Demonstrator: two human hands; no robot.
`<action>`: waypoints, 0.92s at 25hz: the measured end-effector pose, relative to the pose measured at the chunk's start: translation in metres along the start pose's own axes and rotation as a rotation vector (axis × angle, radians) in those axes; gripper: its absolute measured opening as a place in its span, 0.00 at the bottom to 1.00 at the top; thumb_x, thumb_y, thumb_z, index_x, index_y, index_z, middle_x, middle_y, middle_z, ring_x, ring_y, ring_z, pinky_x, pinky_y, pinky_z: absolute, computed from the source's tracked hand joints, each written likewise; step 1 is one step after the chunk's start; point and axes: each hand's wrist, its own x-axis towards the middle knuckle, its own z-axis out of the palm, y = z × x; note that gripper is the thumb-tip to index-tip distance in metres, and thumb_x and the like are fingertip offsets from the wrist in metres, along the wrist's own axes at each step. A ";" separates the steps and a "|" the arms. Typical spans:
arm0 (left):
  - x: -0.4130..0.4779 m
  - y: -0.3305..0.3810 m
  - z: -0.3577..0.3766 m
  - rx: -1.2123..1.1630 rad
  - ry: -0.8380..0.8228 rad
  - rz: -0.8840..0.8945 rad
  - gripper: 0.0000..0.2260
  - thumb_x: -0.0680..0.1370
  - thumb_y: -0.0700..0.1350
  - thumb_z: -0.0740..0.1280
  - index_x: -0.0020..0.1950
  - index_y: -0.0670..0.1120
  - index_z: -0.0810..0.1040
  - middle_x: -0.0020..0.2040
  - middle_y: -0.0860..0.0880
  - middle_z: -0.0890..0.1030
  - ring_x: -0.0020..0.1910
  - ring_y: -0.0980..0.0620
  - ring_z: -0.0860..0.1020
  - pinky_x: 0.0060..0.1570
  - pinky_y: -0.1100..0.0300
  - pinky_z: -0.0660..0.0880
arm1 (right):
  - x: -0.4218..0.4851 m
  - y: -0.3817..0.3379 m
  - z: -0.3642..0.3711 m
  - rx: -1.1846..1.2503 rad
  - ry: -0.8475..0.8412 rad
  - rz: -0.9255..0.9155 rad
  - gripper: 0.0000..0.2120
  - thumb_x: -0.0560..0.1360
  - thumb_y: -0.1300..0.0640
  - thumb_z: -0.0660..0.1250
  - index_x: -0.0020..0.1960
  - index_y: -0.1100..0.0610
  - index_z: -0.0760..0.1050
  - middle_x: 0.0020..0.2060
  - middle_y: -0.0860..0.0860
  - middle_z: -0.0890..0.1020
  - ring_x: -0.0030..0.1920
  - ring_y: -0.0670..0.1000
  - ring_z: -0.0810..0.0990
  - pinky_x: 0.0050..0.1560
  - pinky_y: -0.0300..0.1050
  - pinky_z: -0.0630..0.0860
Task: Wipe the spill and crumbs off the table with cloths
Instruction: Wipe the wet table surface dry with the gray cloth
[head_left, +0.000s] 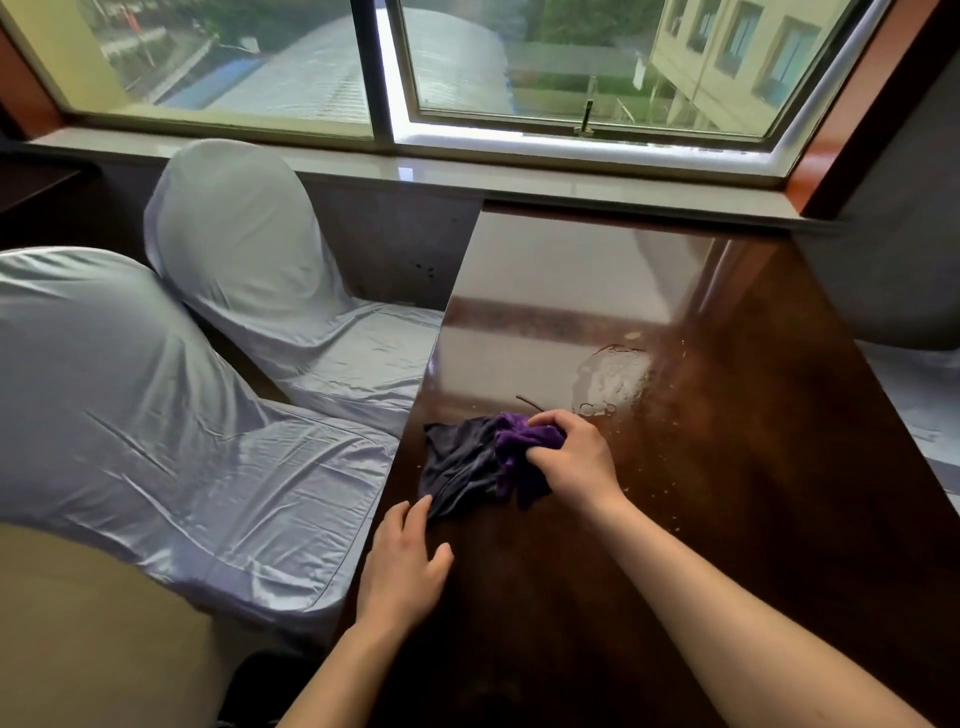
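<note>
A dark glossy wooden table (727, 519) fills the right half of the head view. On it lie a dark navy cloth (457, 462) and a bright purple cloth (519, 452), bunched together near the left edge. My right hand (571, 457) is closed on the purple cloth. My left hand (402, 564) lies flat on the table with fingers apart, its fingertips touching the near corner of the navy cloth. A wet puddle (613, 379) gleams just beyond the cloths. Small crumbs and droplets (660, 488) are scattered to its right and toward me.
Two chairs in pale satin covers, one nearer (156, 415) and one farther (260, 270), stand close along the table's left edge. A window sill (467, 176) runs behind the table's far end. Another pale covered seat (930, 395) shows at the right.
</note>
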 end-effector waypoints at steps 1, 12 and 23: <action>0.011 0.005 0.001 0.035 0.007 0.012 0.29 0.76 0.54 0.64 0.76 0.49 0.61 0.74 0.44 0.64 0.72 0.45 0.64 0.69 0.51 0.65 | 0.015 -0.004 0.008 0.010 0.001 0.008 0.14 0.65 0.59 0.72 0.49 0.47 0.81 0.48 0.48 0.83 0.48 0.51 0.82 0.53 0.51 0.80; 0.133 0.054 0.006 0.162 -0.086 -0.326 0.28 0.69 0.57 0.72 0.63 0.45 0.70 0.58 0.43 0.79 0.59 0.41 0.77 0.54 0.50 0.74 | 0.106 0.038 0.070 -0.069 0.067 0.162 0.20 0.67 0.68 0.65 0.54 0.50 0.79 0.53 0.51 0.77 0.55 0.55 0.79 0.50 0.39 0.70; 0.077 0.037 -0.026 -0.826 -0.129 -0.259 0.09 0.67 0.29 0.71 0.43 0.40 0.79 0.36 0.42 0.82 0.37 0.48 0.78 0.37 0.57 0.73 | 0.010 0.034 0.049 -0.128 0.060 -0.413 0.20 0.73 0.46 0.71 0.64 0.49 0.77 0.60 0.45 0.78 0.62 0.47 0.74 0.63 0.48 0.73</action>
